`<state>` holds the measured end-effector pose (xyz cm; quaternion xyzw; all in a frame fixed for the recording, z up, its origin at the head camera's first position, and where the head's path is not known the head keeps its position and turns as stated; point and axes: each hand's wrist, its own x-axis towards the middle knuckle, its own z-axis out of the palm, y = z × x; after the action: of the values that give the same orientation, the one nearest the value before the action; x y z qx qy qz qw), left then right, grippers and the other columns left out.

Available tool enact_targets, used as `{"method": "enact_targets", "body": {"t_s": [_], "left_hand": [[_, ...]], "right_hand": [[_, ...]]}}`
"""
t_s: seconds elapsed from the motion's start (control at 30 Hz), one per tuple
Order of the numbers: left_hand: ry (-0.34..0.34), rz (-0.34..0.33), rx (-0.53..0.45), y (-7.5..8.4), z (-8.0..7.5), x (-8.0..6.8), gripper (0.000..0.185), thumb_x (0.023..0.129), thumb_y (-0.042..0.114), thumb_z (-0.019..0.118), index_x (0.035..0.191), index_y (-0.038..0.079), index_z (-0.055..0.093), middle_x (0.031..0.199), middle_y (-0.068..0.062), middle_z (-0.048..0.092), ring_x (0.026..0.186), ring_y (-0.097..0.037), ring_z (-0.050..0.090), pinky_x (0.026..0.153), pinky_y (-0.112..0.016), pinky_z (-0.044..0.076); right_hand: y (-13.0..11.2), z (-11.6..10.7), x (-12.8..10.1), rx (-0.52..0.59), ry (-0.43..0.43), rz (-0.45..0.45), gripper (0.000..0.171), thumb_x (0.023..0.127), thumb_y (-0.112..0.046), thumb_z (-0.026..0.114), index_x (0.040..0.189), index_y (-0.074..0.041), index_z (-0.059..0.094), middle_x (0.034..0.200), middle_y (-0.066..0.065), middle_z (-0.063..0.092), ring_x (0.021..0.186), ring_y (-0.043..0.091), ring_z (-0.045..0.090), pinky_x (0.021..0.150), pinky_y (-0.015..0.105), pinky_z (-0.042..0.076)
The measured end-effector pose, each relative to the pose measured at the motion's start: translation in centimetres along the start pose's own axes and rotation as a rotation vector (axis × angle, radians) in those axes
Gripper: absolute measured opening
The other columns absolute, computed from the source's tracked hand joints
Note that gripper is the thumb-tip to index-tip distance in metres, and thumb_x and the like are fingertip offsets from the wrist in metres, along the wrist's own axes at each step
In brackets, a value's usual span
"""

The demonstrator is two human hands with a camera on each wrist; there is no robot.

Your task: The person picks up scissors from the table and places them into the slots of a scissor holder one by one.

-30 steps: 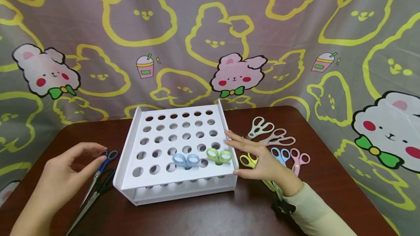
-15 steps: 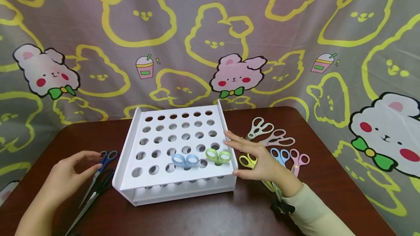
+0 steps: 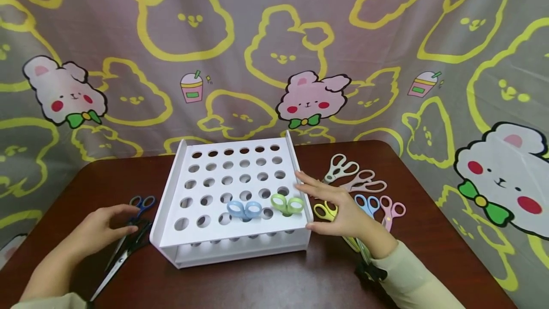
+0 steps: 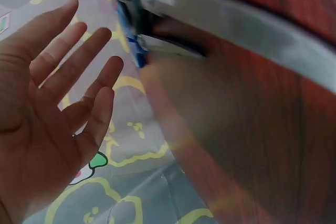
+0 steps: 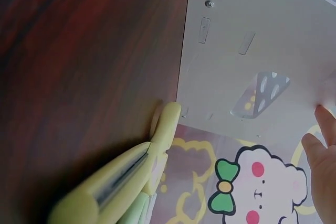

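I see my left hand [image 3: 100, 228] lying low over the left part of the brown table [image 3: 274, 285], palm down, fingers straight and slightly spread, the tips over the handles of a blue-handled pair of scissors [image 3: 138, 210] and a black-handled pair of scissors [image 3: 124, 254]. Whether the fingertips touch them I cannot tell. In the left wrist view the palm is flat and open, holding nothing.

My right hand [image 3: 339, 209] stands on edge against the right side wall of the white perforated rack [image 3: 171, 204] — fingers extended and loosely together, thumb low near the rack's front right corner, the sleeve running back toward the table's front edge.

Two pairs stand in the rack's near rows: a light blue-handled pair of scissors [image 3: 243, 209] and, right of it, a green-handled pair of scissors [image 3: 287, 204].

Right of the rack more scissors lie flat — a yellow-handled pair [image 3: 324, 211] partly under my right hand, then a blue pair [image 3: 366, 202], a pink pair [image 3: 391, 209], a beige pair [image 3: 364, 181] and a white pair [image 3: 340, 166] farther back.
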<state>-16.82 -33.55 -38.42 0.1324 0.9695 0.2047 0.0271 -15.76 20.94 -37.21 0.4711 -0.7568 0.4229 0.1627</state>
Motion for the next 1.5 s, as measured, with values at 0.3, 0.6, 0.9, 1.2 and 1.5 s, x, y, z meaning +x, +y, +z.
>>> {"method": "enact_targets", "body": {"t_s": [0.3, 0.6, 0.9, 1.2, 1.5], "left_hand": [[-0.03, 0.076, 0.009, -0.7, 1.3, 0.0, 0.051, 0.074, 0.024, 0.086, 0.117, 0.003, 0.07, 0.115, -0.02, 0.07, 0.109, -0.045, 0.063, 0.086, -0.054, 0.053], [0.004, 0.161, 0.038, -1.6, 1.9, 0.3, 0.053, 0.07, 0.024, 0.089, 0.115, 0.002, 0.072, 0.113, -0.018, 0.07, 0.103, -0.034, 0.065, 0.078, -0.022, 0.05], [-0.054, 0.114, 0.002, -1.6, 1.8, 0.1, 0.053, 0.074, 0.027, 0.086, 0.118, 0.002, 0.07, 0.113, -0.016, 0.066, 0.092, -0.016, 0.06, 0.071, -0.024, 0.047], [-0.123, 0.064, -0.051, -0.8, 1.7, 0.5, 0.053, 0.075, 0.018, 0.085, 0.122, -0.002, 0.067, 0.097, -0.006, 0.052, 0.073, -0.006, 0.038, 0.061, -0.023, 0.031], [-0.12, 0.023, 0.006, 0.0, 1.4, 0.6, 0.053, 0.074, 0.017, 0.085, 0.122, 0.001, 0.067, 0.104, -0.012, 0.056, 0.078, -0.015, 0.044, 0.064, -0.025, 0.035]], "right_hand": [[-0.1, -0.1, 0.0, 0.003, 0.002, 0.001, 0.067, 0.083, -0.03, 0.082, 0.138, -0.001, 0.056, 0.151, 0.021, 0.046, 0.142, 0.024, 0.044, 0.112, 0.022, 0.039], [-0.1, 0.0, 0.1, 0.008, 0.002, 0.001, 0.068, 0.082, -0.028, 0.082, 0.138, 0.0, 0.056, 0.151, 0.022, 0.046, 0.142, 0.025, 0.044, 0.112, 0.022, 0.039], [0.0, 0.1, -0.1, 0.016, -0.015, 0.032, 0.07, 0.081, -0.026, 0.084, 0.14, -0.003, 0.055, 0.153, 0.019, 0.045, 0.143, 0.024, 0.043, 0.111, 0.021, 0.039], [-0.1, -0.1, -0.2, 0.016, -0.019, 0.03, 0.069, 0.081, -0.026, 0.083, 0.14, -0.004, 0.055, 0.153, 0.019, 0.044, 0.143, 0.023, 0.043, 0.111, 0.022, 0.039], [0.1, 0.0, -0.4, 0.008, -0.029, 0.059, 0.071, 0.08, -0.024, 0.084, 0.142, -0.006, 0.054, 0.154, 0.017, 0.043, 0.143, 0.023, 0.044, 0.111, 0.022, 0.04]]}}
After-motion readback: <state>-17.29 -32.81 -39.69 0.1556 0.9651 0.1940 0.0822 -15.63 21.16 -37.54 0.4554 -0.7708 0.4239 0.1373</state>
